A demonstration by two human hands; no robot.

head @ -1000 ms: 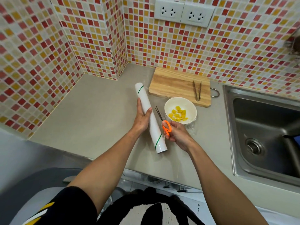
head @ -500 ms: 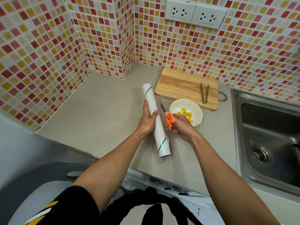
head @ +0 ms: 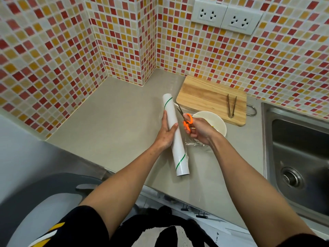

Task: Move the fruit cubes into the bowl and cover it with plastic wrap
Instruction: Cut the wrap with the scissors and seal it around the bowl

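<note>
My left hand (head: 166, 133) grips a white roll of plastic wrap (head: 175, 138) with green stripes, held just above the counter. Right beside the roll, my right hand (head: 200, 130) holds orange-handled scissors (head: 186, 120), blades pointing away from me along the roll. A clear sheet of wrap (head: 195, 144) stretches from the roll under my right hand. The white bowl (head: 218, 123) sits behind my right hand, which hides most of the yellow fruit cubes (head: 210, 124) inside.
A wooden cutting board (head: 208, 98) with metal tongs (head: 231, 106) lies against the tiled wall behind the bowl. A steel sink (head: 295, 148) is at the right. Two wall sockets (head: 226, 16) sit above. The counter's front edge is near my arms.
My right hand has moved the scissors farther along the roll, away from me, and now covers more of the bowl. The camera has shifted, so everything sits farther right in view.
</note>
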